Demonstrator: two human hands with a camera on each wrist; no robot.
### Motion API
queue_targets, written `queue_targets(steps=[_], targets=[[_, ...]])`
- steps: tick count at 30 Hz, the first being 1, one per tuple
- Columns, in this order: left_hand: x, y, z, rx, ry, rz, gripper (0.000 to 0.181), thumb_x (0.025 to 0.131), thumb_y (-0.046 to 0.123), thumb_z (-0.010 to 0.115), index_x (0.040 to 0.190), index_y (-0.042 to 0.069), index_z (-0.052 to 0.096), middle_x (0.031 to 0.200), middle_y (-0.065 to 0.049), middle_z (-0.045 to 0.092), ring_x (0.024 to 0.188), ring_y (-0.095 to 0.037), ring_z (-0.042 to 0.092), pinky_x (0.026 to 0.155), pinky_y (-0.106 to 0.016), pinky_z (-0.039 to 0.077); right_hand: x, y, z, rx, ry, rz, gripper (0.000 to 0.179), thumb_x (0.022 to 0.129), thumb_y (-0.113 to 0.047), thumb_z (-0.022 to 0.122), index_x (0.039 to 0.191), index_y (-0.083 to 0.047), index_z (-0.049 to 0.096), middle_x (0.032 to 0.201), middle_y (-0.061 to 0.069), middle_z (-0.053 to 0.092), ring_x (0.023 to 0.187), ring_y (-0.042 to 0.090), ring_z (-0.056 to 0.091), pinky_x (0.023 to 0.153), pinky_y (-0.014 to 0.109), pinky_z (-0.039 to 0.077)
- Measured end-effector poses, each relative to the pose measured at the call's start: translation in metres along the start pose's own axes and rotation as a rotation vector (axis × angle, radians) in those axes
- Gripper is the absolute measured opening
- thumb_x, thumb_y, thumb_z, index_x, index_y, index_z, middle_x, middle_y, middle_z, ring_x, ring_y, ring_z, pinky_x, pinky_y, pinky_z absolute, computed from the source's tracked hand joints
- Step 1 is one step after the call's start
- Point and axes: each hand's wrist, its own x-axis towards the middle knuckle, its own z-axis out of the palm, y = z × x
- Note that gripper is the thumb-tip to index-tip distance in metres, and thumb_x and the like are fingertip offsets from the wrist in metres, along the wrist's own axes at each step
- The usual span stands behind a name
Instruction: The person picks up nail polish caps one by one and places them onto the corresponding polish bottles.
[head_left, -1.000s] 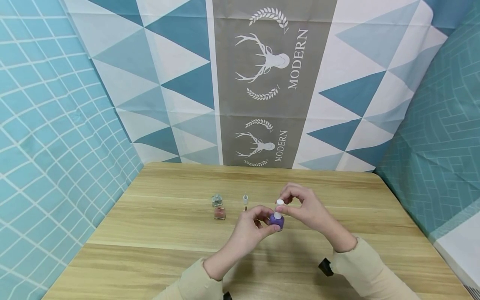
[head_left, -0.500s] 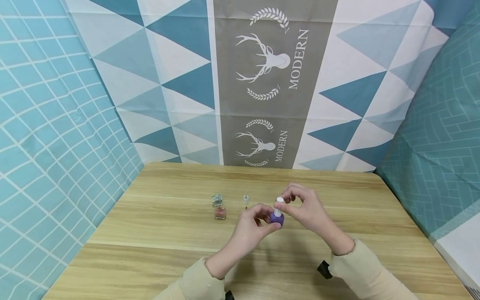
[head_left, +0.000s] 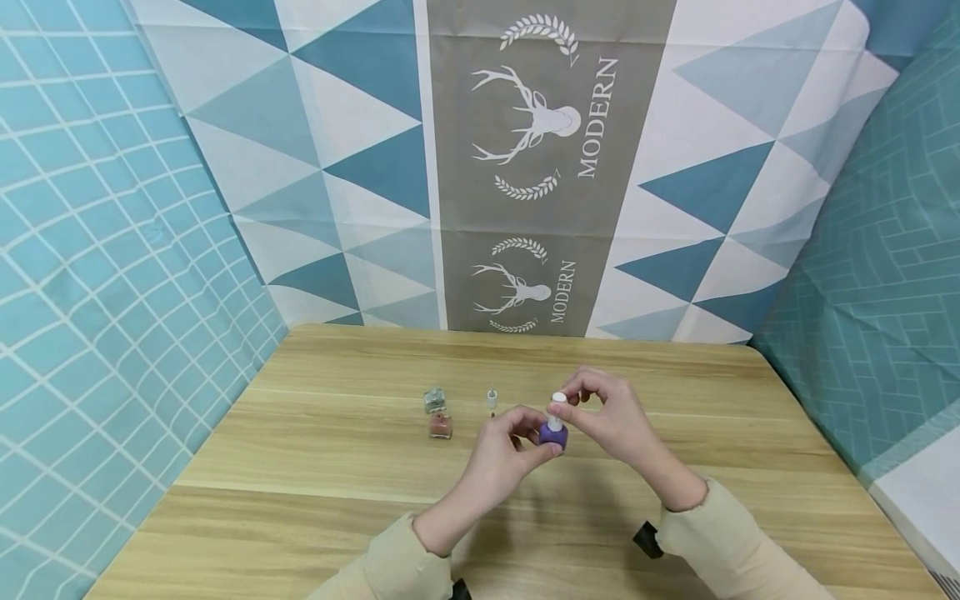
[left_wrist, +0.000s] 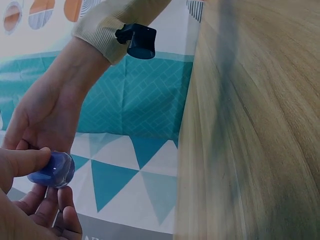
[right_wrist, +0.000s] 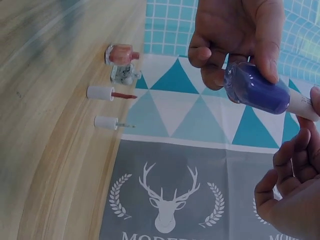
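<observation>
While two bare hands meet just right of centre in the lower half of the head view, we see a purple nail polish bottle (head_left: 553, 436) held between them, raised clear of the wooden surface (head_left: 315, 467). We find the left hand (head_left: 504, 450) closed around the bottle's sides, thumb on one face and fingers on the other, parted only by the glass between them. We see the right hand (head_left: 606, 412) pinching the white cap (head_left: 558, 399) with thumb and fingertips; the cap meets the bottle's neck, though we cannot tell how tightly it sits. In the right wrist view, we make out the bottle tilted at the upper right, its cap pointing towards the right edge. Left of the hands in the head view, we notice a pink bottle (head_left: 440, 427) and, just above it in the frame, a clear glass bottle (head_left: 434, 401), both on the surface without caps. Towards the left of the right wrist view, we count two white caps standing brush-up near those bottles, one with a reddish brush (right_wrist: 124, 95) and one with a pale brush (right_wrist: 126, 125). We see beige sleeves (head_left: 712, 529) on both arms and a grey deer-head panel (head_left: 457, 200) at upper centre of the head view.
</observation>
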Motion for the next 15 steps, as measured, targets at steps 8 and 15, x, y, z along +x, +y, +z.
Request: queue_targets(steps=[8,15], targets=[[0.001,-0.001,-0.004,-0.029,-0.015,0.012,0.037,0.079,0.020,0.077,0.112,0.013,0.064,0.096,0.001,0.067,0.089,-0.018,0.061,0.068,-0.022,0.047,0.005,-0.001,-0.008,0.016,-0.066,0.009,0.017,0.077,0.003,0.073,0.082,-0.011,0.066,0.079,-0.003,0.058,0.074,0.010,0.050,0.068,0.026,0.042],[0.003,0.000,-0.019,-0.043,-0.047,0.035,0.048,0.080,0.024,0.076,0.124,0.016,0.057,0.112,-0.001,0.065,0.100,-0.019,0.059,0.078,-0.033,0.048,0.014,-0.002,-0.026,0.006,-0.072,0.063,0.011,0.080,-0.007,0.074,0.089,-0.011,0.069,0.089,-0.002,0.062,0.079,0.010,0.055,0.073,0.024,0.047]])
